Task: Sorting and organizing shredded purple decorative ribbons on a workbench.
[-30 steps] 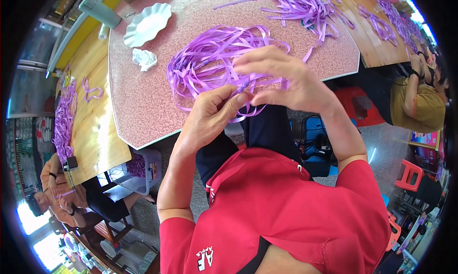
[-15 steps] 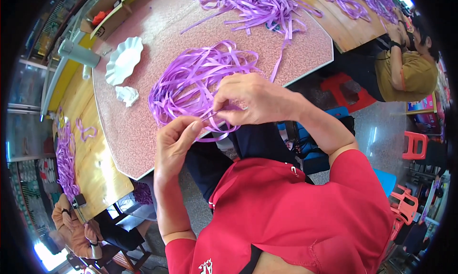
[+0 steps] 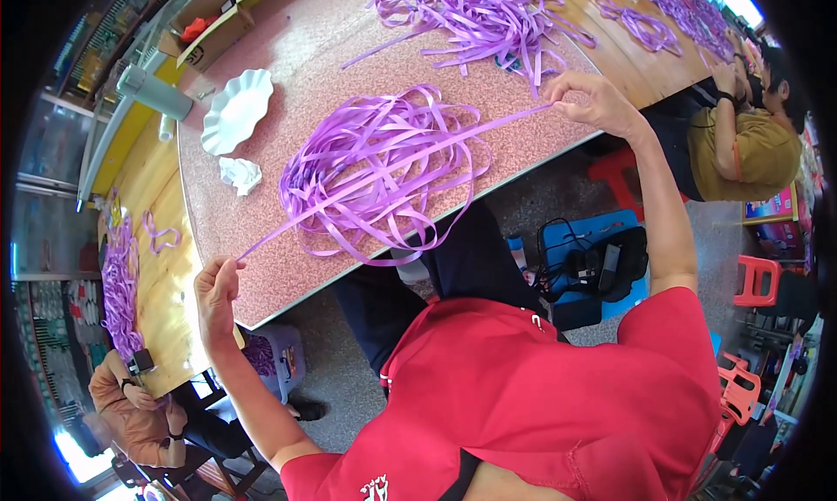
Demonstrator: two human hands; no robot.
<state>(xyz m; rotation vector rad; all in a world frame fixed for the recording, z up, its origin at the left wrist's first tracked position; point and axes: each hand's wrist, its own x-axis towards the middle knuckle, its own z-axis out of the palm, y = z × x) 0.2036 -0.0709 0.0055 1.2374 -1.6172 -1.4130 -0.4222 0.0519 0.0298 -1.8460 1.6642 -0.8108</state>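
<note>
A narrow purple ribbon [image 3: 410,159] is stretched straight between my two hands, slanting up from left to right. My left hand [image 3: 218,293] pinches its lower end just off the near left edge of the table. Farther away on the right, my right hand [image 3: 588,102] has thumb and fingers closed on the other end. Under the taut ribbon lies a loose, looped heap of purple ribbon [image 3: 327,152], part of it hanging over the table's near edge. Another tangled purple ribbon pile [image 3: 475,17] lies at the far side.
On the pink speckled table [image 3: 261,296] are a white fluted dish [image 3: 237,113] and crumpled white paper [image 3: 240,177]. A grey-green cylinder [image 3: 155,93] and a cardboard box [image 3: 214,30] stand far left. Co-workers sit at right [image 3: 741,135] and lower left [image 3: 144,409].
My hands were close together over the heap's near edge. They have drawn apart, the left toward the lower left, the right toward the upper right, pulling the ribbon taut.
</note>
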